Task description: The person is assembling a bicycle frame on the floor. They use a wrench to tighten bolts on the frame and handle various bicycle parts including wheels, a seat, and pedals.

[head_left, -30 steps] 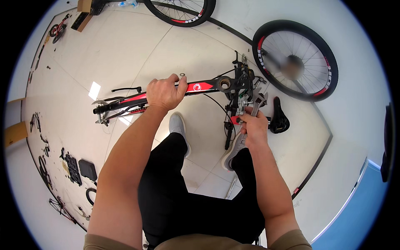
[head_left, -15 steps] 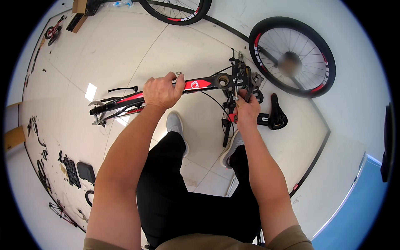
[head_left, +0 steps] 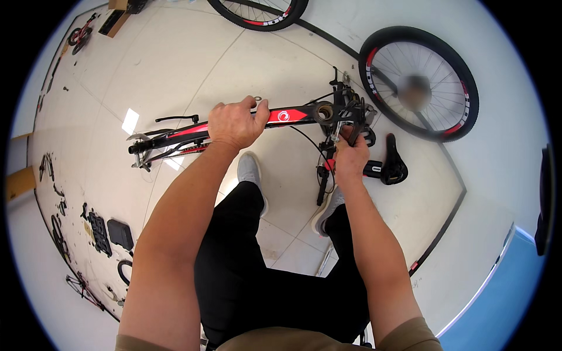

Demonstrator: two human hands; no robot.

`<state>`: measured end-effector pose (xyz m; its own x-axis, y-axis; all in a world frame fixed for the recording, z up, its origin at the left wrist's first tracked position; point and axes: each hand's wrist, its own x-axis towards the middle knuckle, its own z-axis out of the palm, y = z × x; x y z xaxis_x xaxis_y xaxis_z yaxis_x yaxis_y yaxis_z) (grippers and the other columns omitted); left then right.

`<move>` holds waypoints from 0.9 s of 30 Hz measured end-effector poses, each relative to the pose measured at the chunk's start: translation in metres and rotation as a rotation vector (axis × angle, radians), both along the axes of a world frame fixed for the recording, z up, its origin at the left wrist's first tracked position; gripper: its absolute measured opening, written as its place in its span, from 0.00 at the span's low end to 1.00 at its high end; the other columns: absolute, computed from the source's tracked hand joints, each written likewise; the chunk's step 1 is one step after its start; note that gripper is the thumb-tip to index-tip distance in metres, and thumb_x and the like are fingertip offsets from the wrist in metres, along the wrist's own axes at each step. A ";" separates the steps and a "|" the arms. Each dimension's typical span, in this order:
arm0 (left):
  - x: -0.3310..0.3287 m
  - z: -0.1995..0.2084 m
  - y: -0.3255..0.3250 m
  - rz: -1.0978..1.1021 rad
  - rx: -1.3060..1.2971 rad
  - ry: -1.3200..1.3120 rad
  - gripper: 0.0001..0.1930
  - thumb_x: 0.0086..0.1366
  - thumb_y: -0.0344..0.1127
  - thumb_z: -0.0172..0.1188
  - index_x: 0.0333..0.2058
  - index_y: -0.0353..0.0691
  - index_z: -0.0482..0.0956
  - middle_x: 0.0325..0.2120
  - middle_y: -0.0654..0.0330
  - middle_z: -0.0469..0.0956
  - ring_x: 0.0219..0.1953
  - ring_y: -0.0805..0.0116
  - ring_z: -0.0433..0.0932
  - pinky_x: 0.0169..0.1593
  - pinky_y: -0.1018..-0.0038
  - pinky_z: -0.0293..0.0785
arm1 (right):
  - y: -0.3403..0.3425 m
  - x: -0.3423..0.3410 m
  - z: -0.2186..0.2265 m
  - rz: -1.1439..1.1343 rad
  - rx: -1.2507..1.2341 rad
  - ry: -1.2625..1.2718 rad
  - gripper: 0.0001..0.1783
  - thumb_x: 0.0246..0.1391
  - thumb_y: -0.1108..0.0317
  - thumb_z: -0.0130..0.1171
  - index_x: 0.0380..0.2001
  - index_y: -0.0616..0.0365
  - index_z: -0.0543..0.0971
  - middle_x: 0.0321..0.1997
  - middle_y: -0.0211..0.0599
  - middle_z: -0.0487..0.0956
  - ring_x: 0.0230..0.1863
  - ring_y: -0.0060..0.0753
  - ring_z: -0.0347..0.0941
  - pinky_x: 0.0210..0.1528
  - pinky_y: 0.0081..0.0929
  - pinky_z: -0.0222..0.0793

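A black and red bicycle frame (head_left: 283,116) lies across in front of me, with a round open shell (head_left: 324,112) at its right part. My left hand (head_left: 237,123) is wrapped over the frame's thick tube from above, thumb on the right side. Beyond the shell, my right hand (head_left: 351,157) is closed among dark metal parts, its fingertips partly hidden. What exactly it grips cannot be made out. Just below and left of that hand is a black handlebar (head_left: 321,190) with cables. A black saddle (head_left: 394,164) on its post lies right of the right hand.
One wheel (head_left: 418,85) leans at the wall on the right; another (head_left: 263,23) is at the top. On the left floor are a dark tool case (head_left: 120,234), a tray of tools (head_left: 100,233) and several bicycle parts. My grey shoes (head_left: 250,169) stand below the frame.
The whole view has shifted a little, so the frame and both hands sit slightly farther right. Both hands keep their places on the bicycle.
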<state>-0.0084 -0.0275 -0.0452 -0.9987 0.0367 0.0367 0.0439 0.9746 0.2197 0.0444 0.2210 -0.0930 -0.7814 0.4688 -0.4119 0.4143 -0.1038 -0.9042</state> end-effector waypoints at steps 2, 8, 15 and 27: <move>0.001 0.001 0.000 0.002 0.000 -0.008 0.22 0.65 0.56 0.49 0.30 0.46 0.85 0.14 0.57 0.79 0.19 0.52 0.76 0.33 0.63 0.74 | -0.003 0.007 0.004 -0.018 -0.030 -0.062 0.12 0.55 0.81 0.60 0.43 0.62 0.80 0.40 0.31 0.82 0.42 0.23 0.75 0.48 0.22 0.69; 0.001 0.001 0.001 0.015 0.003 -0.008 0.23 0.65 0.56 0.49 0.29 0.46 0.84 0.13 0.58 0.78 0.18 0.53 0.76 0.32 0.63 0.73 | 0.014 0.007 -0.005 0.039 -0.047 0.000 0.12 0.54 0.81 0.61 0.43 0.63 0.81 0.40 0.30 0.82 0.41 0.20 0.75 0.46 0.19 0.69; 0.000 -0.001 0.000 0.017 0.018 -0.006 0.23 0.66 0.58 0.48 0.30 0.47 0.85 0.13 0.59 0.78 0.19 0.54 0.76 0.33 0.64 0.74 | 0.029 -0.007 -0.002 0.121 -0.140 0.067 0.11 0.56 0.82 0.58 0.42 0.61 0.80 0.35 0.30 0.82 0.26 0.16 0.67 0.28 0.17 0.61; 0.000 0.004 0.000 0.033 0.012 -0.054 0.24 0.65 0.59 0.48 0.32 0.48 0.86 0.15 0.58 0.80 0.22 0.52 0.78 0.35 0.62 0.76 | 0.021 -0.002 0.006 0.187 -0.296 0.047 0.09 0.54 0.80 0.60 0.39 0.61 0.79 0.27 0.24 0.75 0.22 0.15 0.64 0.24 0.16 0.56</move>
<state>-0.0080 -0.0278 -0.0416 -0.9998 0.0033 -0.0174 -0.0008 0.9727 0.2321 0.0426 0.2423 -0.0870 -0.8637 0.1815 -0.4702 0.4097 -0.2906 -0.8647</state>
